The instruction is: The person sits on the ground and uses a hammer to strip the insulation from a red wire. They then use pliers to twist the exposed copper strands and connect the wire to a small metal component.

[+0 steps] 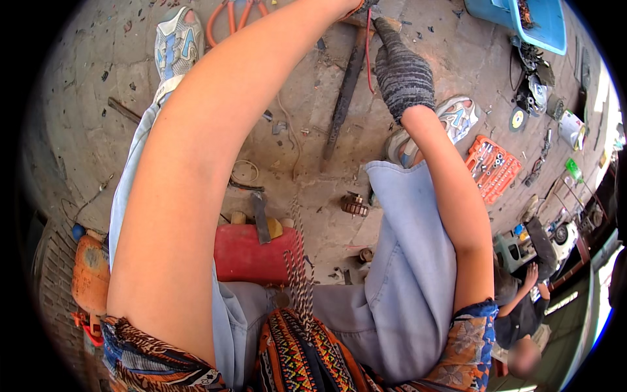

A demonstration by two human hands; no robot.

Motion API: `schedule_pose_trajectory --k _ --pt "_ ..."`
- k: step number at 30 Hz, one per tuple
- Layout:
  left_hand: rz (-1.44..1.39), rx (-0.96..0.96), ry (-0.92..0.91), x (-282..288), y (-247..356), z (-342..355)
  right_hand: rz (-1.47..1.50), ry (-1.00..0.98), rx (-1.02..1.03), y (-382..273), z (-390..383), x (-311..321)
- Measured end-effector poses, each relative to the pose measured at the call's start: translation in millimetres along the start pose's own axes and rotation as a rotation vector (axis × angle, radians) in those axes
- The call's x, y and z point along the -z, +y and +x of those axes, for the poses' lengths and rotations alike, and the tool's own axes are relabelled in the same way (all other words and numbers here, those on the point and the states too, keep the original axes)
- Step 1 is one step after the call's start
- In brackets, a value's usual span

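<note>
Here my gloved right hand (403,73) presses the long dark metal bar (344,98) on the concrete floor (78,117); left hand's grip cannot be told. The bar could roll onto my shoe (457,117).

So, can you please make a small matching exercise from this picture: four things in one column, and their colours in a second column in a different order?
Things:
1. socket set case
2. glove on the right hand
3. plastic tub
4. can between the legs

Colours:
A. blue
B. red
C. orange
D. dark grey

Right pairs: 1-C, 2-D, 3-A, 4-B
</note>
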State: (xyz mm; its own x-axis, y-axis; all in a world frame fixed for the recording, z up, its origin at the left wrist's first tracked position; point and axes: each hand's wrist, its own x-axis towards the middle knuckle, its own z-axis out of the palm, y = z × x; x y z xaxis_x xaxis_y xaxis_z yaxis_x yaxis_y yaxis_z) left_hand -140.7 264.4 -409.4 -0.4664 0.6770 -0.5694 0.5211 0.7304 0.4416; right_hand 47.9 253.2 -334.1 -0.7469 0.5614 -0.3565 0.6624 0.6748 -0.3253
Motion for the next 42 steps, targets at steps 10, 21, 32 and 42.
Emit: schedule_pose_trajectory --k 10,21,32,42 --pt "-0.029 0.042 0.065 -3.7 -2.9 -1.2 -0.023 -0.011 -0.026 -10.2 -0.8 5.8" --pt "-0.273 -0.128 -0.096 -1.2 -21.8 -5.6 -0.199 -0.178 -0.061 -25.2 2.1 22.3" --pt "-0.495 -0.152 0.071 -4.5 -17.6 -16.6 -0.175 -0.114 -0.06 -14.4 11.4 10.6" --pt "-0.473 -0.281 0.075 -9.1 -14.8 -9.3 -0.208 -0.108 -0.051 -25.9 8.9 21.4"
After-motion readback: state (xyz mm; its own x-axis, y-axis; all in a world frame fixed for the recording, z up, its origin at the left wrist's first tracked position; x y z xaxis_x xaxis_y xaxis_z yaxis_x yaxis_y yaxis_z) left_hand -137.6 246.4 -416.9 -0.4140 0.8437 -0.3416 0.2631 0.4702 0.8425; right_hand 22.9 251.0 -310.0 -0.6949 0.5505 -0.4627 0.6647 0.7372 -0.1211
